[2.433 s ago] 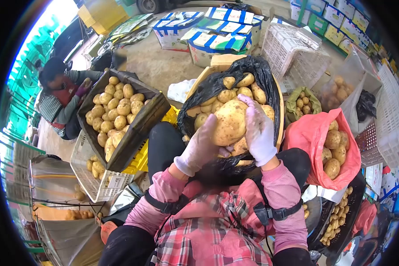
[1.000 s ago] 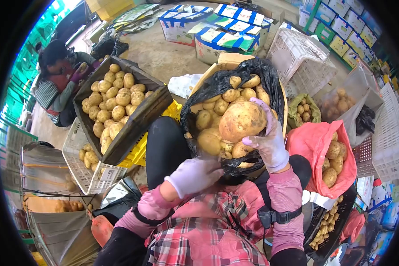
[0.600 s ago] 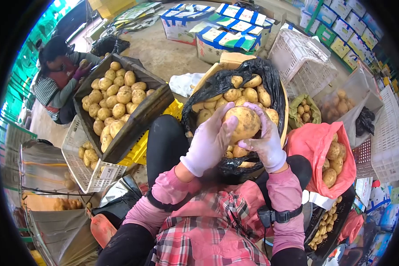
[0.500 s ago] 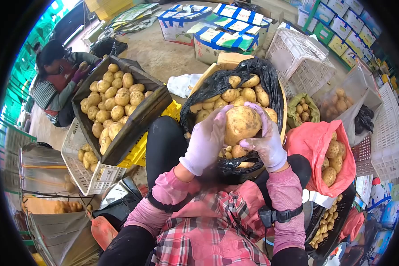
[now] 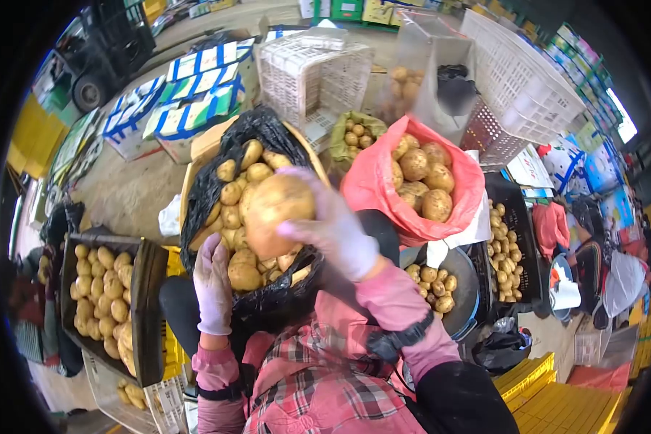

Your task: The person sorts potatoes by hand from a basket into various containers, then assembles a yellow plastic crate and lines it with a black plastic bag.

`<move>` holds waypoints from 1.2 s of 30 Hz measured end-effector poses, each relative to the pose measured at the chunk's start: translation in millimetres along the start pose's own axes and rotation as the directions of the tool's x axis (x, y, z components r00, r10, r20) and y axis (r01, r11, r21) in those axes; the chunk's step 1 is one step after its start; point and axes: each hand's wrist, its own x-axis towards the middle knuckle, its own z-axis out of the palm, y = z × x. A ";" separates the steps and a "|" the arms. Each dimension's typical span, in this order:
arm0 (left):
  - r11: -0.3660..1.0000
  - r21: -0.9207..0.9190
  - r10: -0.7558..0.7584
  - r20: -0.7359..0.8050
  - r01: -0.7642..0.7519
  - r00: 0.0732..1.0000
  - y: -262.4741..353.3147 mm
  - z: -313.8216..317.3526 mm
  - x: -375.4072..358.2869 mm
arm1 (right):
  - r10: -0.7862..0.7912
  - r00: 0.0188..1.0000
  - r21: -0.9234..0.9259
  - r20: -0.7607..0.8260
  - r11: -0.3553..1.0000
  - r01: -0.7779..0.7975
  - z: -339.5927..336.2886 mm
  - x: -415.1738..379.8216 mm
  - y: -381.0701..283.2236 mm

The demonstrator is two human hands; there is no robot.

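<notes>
Head view shows your right hand [image 5: 333,231] lifted above your lap with a large potato [image 5: 276,208] in it; your gloved fingers [image 5: 296,230] curl around its right side and underside, spread wide because the tuber is too big for a tighter grip. The potato hangs over the black-lined basket [image 5: 257,137], just above the heap of smaller potatoes inside, so anything that slips would fall back onto the pile.

Your left hand [image 5: 213,282] holds nothing. Its fingers lie together and fairly straight, resting against the near left edge of the black liner, apparently steadying the basket against your knee.

Beside your right hand, a red bag [image 5: 383,195] sits open with several big potatoes showing at its mouth. Behind it a small green bag [image 5: 340,130] holds little ones, and white plastic crates [image 5: 513,79] stand further back. A dark tray [image 5: 510,217] at the right carries small potatoes, and a round pan [image 5: 463,289] near your right elbow holds a few more. At your left, a dark crate [image 5: 148,311] is tilted up on a yellow one so its load faces you.
</notes>
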 end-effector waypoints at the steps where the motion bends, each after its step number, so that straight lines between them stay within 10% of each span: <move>1: 0.999 0.042 -0.026 0.027 0.024 0.999 3.4 6.1 3.4 | -0.112 0.983 -0.044 -0.145 0.993 0.107 -16.0 -10.2 -15.2; 4: 0.997 -0.041 -0.064 0.133 0.070 0.989 8.2 21.4 11.1 | -0.429 0.828 -0.399 -0.361 0.874 0.279 -73.4 -37.4 -54.1; 5: 0.999 0.012 -0.033 0.165 0.032 0.986 17.4 38.7 15.2 | -0.651 0.727 -0.845 -0.219 0.499 0.192 -106.3 -43.6 -54.7; 8: 0.935 0.204 0.192 0.400 -0.291 0.896 37.2 97.5 37.3 | -0.371 0.928 -0.997 0.020 -0.080 -0.011 -176.5 -70.6 -38.0; 11: 0.910 0.229 0.133 0.628 -0.345 0.767 59.6 161.2 61.4 | -0.156 0.983 -0.965 0.099 -0.256 0.056 -185.5 -84.3 -19.3; 14: 0.831 0.376 -0.033 0.769 -0.409 0.639 39.2 221.2 95.5 | -0.287 0.909 -0.779 -0.301 0.625 -0.060 -194.4 -86.8 -46.5; 17: 0.691 0.694 -0.415 0.611 -0.202 0.674 50.3 269.8 111.7 | -0.592 0.608 -0.842 -0.529 0.276 -0.464 -211.3 -102.2 -59.5; 20: 0.720 0.681 -0.338 0.510 -0.131 0.791 24.8 283.8 130.3 | -0.446 0.529 -0.664 -0.722 0.661 -0.350 -270.9 -118.8 -9.2; 23: 0.905 0.144 -0.424 0.376 0.400 0.824 -3.9 273.9 161.7 | -0.241 0.454 -0.384 -0.858 0.887 -0.255 -294.2 -99.7 -11.4; 29: 0.901 -0.235 -0.327 0.186 0.365 0.927 -26.4 265.3 239.2 | -0.491 0.412 -0.547 -0.767 0.837 -0.020 -283.9 4.9 -61.2; 36: 0.993 0.114 -0.077 0.342 0.040 0.937 -4.6 264.4 175.5 | -0.374 0.302 -0.390 -0.877 0.921 0.006 -308.1 -24.8 -80.5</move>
